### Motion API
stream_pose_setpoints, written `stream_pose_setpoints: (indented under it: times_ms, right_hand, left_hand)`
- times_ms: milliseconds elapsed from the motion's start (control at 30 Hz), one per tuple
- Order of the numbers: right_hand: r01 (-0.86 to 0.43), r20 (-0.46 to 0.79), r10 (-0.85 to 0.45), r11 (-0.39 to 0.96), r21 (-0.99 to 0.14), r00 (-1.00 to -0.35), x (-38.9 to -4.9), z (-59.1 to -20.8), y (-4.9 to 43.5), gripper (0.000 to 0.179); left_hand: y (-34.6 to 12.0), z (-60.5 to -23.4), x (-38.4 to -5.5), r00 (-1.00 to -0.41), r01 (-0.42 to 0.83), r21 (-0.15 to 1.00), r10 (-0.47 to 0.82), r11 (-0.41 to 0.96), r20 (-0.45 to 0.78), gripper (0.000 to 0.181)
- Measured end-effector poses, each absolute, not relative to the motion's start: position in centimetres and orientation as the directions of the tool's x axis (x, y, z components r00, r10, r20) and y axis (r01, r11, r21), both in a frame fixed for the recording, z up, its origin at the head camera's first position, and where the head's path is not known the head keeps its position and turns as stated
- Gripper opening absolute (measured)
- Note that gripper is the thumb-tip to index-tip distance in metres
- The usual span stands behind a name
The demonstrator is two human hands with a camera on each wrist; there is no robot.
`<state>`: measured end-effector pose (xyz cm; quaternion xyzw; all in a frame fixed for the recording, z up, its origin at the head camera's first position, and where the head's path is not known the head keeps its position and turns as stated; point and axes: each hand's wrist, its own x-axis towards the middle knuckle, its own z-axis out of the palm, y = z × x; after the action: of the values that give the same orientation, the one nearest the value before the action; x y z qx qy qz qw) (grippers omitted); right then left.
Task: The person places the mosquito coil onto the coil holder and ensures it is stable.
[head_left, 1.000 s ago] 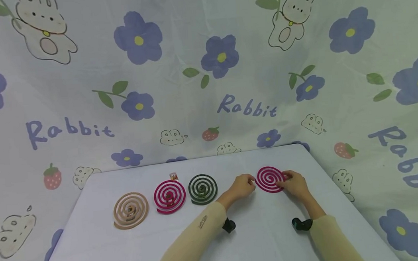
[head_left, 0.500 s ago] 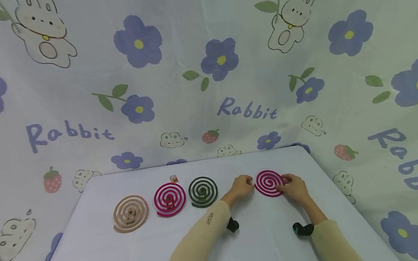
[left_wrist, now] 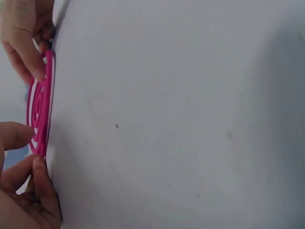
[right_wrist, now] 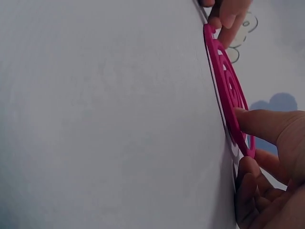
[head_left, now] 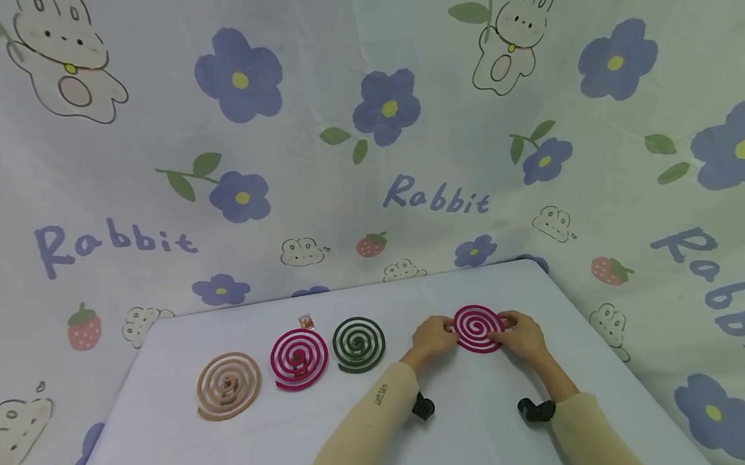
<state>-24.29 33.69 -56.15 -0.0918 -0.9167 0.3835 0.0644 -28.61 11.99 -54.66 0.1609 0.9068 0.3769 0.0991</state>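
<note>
A pink mosquito coil point(head_left: 476, 328) sits between my two hands at the table's back right. My right hand point(head_left: 525, 337) pinches its right side, with the thumb on top and the fingers at the edge, as the right wrist view point(right_wrist: 271, 157) also shows. On the opposite side, my left hand point(head_left: 432, 340) grips the rim between thumb and fingers. Seen edge-on in the left wrist view, the coil point(left_wrist: 42, 105) is close to the white surface; whether it is fully raised I cannot tell.
To the left lie a dark green coil point(head_left: 358, 343), another pink coil point(head_left: 299, 356) and a beige coil point(head_left: 229, 383), each with a small piece near its centre. A small orange-and-white packet point(head_left: 306, 322) lies behind them. A printed curtain point(head_left: 318, 186) hangs behind the white table point(head_left: 188, 457).
My left hand has moved right to take hold of the pink coil's left rim. The right hand has kept its pinch, and the coil has shifted slightly left. The head view has tilted a little.
</note>
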Motion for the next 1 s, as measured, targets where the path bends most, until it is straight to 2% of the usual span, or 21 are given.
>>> stream_pose_setpoints:
  times_ms: [267, 500, 867, 1000]
  right_hand:
    - [0.12, 0.066, 0.244, 0.672, -0.73, -0.968, -24.1, -55.8, 33.4, 0.054]
    - [0.116, 0.076, 0.28, 0.608, -0.785, -0.957, -24.0, -55.7, 32.9, 0.048]
    - [0.118, 0.023, 0.273, 0.492, -0.863, -0.962, -23.2, -54.7, 31.5, 0.044]
    - [0.122, -0.012, 0.256, 0.417, -0.901, -0.967, -22.8, -54.3, 30.9, 0.045]
  left_hand:
    - [12.3, -54.7, -28.5, -0.939, 0.162, 0.787, 0.337, 0.596, -0.063, 0.036]
    - [12.3, -54.7, -28.4, -0.927, 0.131, 0.89, 0.373, 0.436, -0.046, 0.047]
    - [11.2, -55.7, -28.1, -0.952, -0.018, 0.978, 0.295, 0.209, -0.08, 0.041]
    - [10.6, -56.0, -27.9, -0.955, -0.016, 0.987, 0.29, 0.163, -0.063, 0.041]
